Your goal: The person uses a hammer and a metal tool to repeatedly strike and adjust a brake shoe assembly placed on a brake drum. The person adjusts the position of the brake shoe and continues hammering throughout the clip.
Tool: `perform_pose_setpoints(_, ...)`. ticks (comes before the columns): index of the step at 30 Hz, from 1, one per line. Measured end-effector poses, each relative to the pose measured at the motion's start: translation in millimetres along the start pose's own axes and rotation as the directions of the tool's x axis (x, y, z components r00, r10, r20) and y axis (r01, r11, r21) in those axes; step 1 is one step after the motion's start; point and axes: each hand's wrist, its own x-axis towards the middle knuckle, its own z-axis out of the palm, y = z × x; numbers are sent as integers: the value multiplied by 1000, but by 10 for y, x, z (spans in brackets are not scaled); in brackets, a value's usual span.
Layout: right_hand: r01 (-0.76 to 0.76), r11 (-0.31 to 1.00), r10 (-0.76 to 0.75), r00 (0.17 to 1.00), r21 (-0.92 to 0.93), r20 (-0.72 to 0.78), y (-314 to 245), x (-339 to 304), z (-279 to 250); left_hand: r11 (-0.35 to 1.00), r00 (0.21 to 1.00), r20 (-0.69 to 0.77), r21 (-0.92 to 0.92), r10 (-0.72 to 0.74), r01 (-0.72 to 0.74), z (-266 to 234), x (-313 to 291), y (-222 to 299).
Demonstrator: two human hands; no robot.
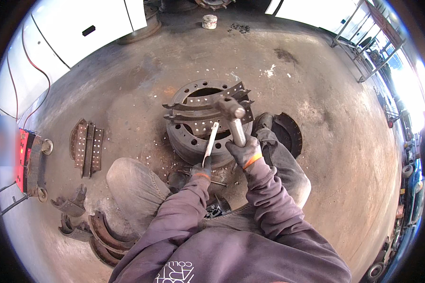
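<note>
My right hand (245,150), in a dark glove with an orange cuff, is closed round the handle of a hammer (236,128). The hammer's heavy head is raised over the work. In my gloved left hand (201,170) is a flat, pale metal bar (212,141), its upper end pointing at the nearest brake shoe. Brake shoes (204,100) with rows of rivet holes lie across a steel wheel rim (178,144) between my knees. Whether the bar's tip touches the shoe I cannot tell. The hammer hides part of the shoes.
Riveted brake shoes (86,148) lie on the floor at left, with curved shoes (105,236) at lower left. Another dark curved shoe (288,134) rests beyond my right leg. A red machine (24,158) stands far left, a white bucket (209,21) ahead, a metal cart (380,28) far right.
</note>
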Motion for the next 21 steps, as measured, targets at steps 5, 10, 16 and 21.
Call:
perform_pose_setpoints(5,-93,994,87,990,-53,-109,691,305,323,999,1000,-27,48,-4,5,104,90,38)
perform_pose_setpoints(10,115,970,-89,988,-215,129,1331,768,303,994,994,-105,-109,-12,1,154,139,133)
perform_pose_setpoints(16,-60,980,46,996,189,76,198,115,-223,947,997,28,-311,-73,78,20,423,-249)
perform_pose_setpoints(21,-165,970,150,984,179,95,304,57,-399,976,1000,-17,-215,25,-28,98,212,-101)
